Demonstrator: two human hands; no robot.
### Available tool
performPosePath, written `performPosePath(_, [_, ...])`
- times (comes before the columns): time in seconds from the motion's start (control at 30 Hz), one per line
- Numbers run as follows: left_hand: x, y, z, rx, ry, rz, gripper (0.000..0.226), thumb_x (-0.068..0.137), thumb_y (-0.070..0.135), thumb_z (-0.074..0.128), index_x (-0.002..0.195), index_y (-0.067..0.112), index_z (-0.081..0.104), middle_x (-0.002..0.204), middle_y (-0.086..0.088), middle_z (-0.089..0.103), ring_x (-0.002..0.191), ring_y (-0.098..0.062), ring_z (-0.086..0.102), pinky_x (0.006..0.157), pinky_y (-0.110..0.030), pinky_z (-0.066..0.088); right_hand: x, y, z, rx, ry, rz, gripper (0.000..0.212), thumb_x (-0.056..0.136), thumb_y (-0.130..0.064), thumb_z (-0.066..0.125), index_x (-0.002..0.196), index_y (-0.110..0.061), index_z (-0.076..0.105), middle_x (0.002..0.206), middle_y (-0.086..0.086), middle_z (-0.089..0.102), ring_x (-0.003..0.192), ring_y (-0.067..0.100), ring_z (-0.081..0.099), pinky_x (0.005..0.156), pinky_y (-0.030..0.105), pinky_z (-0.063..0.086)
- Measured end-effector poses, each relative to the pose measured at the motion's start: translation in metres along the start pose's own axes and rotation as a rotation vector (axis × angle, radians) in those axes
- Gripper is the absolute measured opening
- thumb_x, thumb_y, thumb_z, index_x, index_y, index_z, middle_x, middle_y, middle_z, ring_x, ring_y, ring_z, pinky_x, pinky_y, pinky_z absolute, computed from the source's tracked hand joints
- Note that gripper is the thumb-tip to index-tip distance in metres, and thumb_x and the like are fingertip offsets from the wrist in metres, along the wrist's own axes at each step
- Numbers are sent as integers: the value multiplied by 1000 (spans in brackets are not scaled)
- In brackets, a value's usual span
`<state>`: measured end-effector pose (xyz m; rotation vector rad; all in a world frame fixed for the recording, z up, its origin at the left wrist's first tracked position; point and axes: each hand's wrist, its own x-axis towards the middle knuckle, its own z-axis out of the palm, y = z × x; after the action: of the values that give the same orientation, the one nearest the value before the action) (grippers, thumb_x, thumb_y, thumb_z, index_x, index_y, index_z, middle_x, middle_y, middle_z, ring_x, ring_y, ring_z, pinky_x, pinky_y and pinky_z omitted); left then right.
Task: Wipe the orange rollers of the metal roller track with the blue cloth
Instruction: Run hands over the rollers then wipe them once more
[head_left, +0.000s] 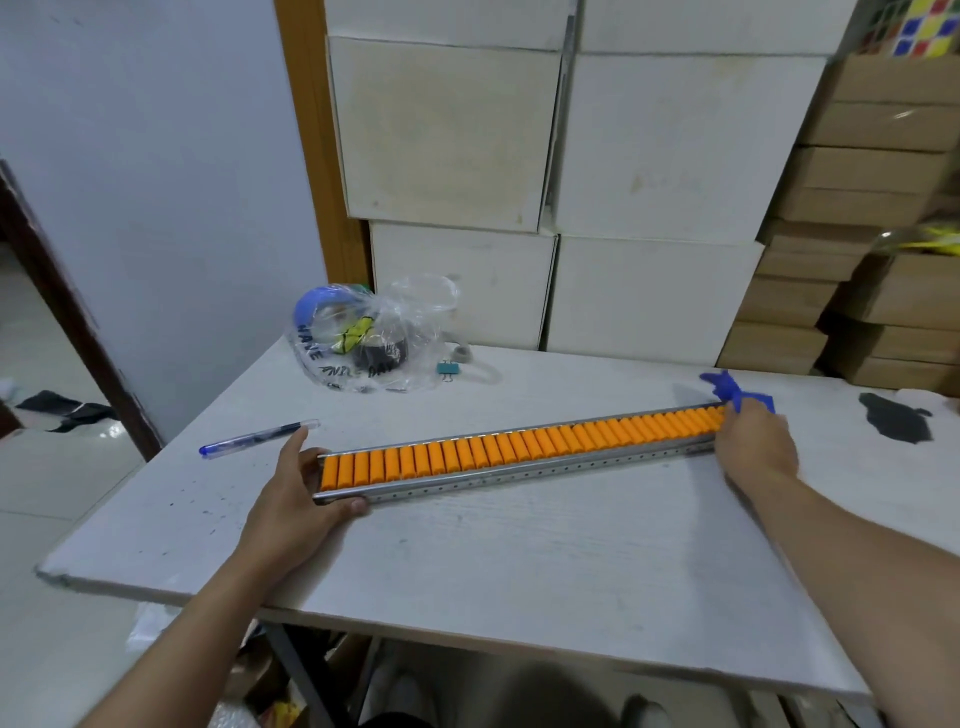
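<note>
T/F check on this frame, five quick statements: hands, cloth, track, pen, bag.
1. The left hand grips the near end of the roller track. True.
2. The blue cloth is in the left hand. False: the right hand holds it at the far end.
3. The blue pen lies on the orange rollers. False: it lies on the table, beside the track.
4. The plastic bag sits on the table. True.
5. The track hangs off the table's edge. False: it lies on the top.
</note>
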<state>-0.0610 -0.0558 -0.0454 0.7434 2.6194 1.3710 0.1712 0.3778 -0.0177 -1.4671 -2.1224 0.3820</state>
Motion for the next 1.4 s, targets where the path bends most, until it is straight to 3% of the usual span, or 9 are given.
performPosePath(0.1, [-1, 1, -1, 4, 2, -4, 113, 61, 35, 85, 148, 29, 14, 139, 0, 49, 122, -20, 49, 99, -39, 38, -37, -40, -3, 173, -3, -369, 12, 97, -15, 41, 93, -10, 52, 94, 9, 58, 96, 34, 53, 74, 39, 43])
performPosePath(0.2, [-2, 2, 0, 9, 5, -1, 112, 61, 34, 85, 148, 27, 15, 140, -2, 49, 123, -21, 49, 99, -39, 37, -106, -74, -5, 337, -268, -637, 26, 96, -18, 49, 122, -17, 55, 114, -3, 57, 114, 17, 51, 92, 30, 40])
performPosePath(0.4, [-3, 6, 0, 19, -1, 2, 107, 66, 30, 83, 148, 26, 16, 142, -4, 46, 125, -23, 48, 100, -40, 37, -204, -80, -16, 46, -649, -1224, 45, 98, -37, 42, 141, -25, 41, 152, -11, 31, 142, 1, 20, 119, 27, 5])
performPosePath(0.6, [-5, 6, -2, 30, 2, 14, 105, 67, 33, 82, 148, 25, 15, 139, 1, 48, 122, -21, 49, 93, -36, 38, -214, -75, -31, 22, -781, -1248, 80, 86, -71, 15, 147, -23, 30, 157, -7, 23, 144, -2, 9, 119, 34, -9])
performPosePath(0.77, [-5, 7, -2, 24, 3, 1, 106, 67, 33, 82, 148, 25, 15, 140, 1, 47, 122, -19, 49, 95, -35, 38, -225, -141, -31, 238, -615, -1081, 55, 97, -51, 30, 144, -24, 38, 155, -11, 27, 129, -24, -7, 109, 10, -13])
performPosePath(1.0, [-8, 9, -4, -47, 7, -17, 93, 78, 41, 69, 149, 20, 13, 139, 2, 48, 126, -22, 48, 100, -37, 39, -256, -245, 33, 223, -745, -1141, 53, 99, -46, 31, 136, -10, 43, 153, 12, 31, 140, 25, 28, 117, 39, 13])
performPosePath(1.07, [-8, 11, -3, -124, 41, -29, 98, 75, 54, 68, 149, 15, 16, 131, 4, 46, 128, -24, 45, 102, -35, 34, -259, -256, 47, 201, -739, -1155, 54, 99, -47, 31, 132, -7, 44, 149, 14, 36, 136, 28, 33, 115, 41, 17])
performPosePath(1.23, [-7, 4, -6, -27, 1, -17, 92, 79, 25, 70, 150, 22, 10, 133, -3, 55, 120, -23, 52, 98, -36, 39, -258, -254, 67, 146, -641, -1148, 50, 96, -49, 34, 123, -8, 46, 117, 10, 57, 104, 28, 51, 97, 43, 36])
performPosePath(1.4, [-6, 4, -4, 0, -13, 10, 96, 77, 25, 71, 150, 23, 8, 137, -3, 53, 122, -24, 52, 100, -39, 39, -255, -251, 63, 93, -605, -1215, 57, 99, -47, 32, 134, -3, 41, 140, 15, 47, 127, 29, 42, 105, 41, 31])
